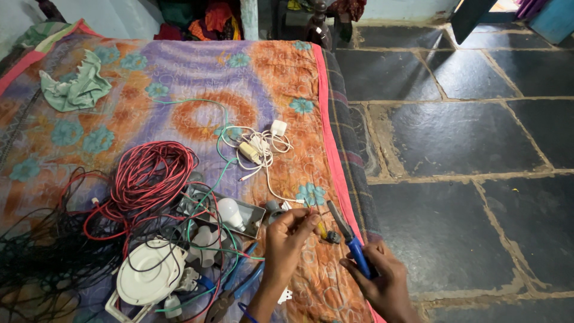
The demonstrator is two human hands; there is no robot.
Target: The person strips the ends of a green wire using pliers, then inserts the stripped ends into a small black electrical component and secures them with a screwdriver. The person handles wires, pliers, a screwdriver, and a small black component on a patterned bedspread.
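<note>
With the left hand point(291, 230) pinching what looks like a thin red wire end point(309, 209) above the patterned orange bedspread point(281, 78) and the right hand's point(382, 281) grip closed around blue-handled pliers point(350, 236), a slipping jaw could nick the nearby fingertips point(311, 220).

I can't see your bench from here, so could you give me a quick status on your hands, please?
Left hand pinching a thin wire end. Right hand gripping blue-handled pliers, jaws pointing at the wire. Red wire coil and bulbs lie beside, nothing between.
</note>
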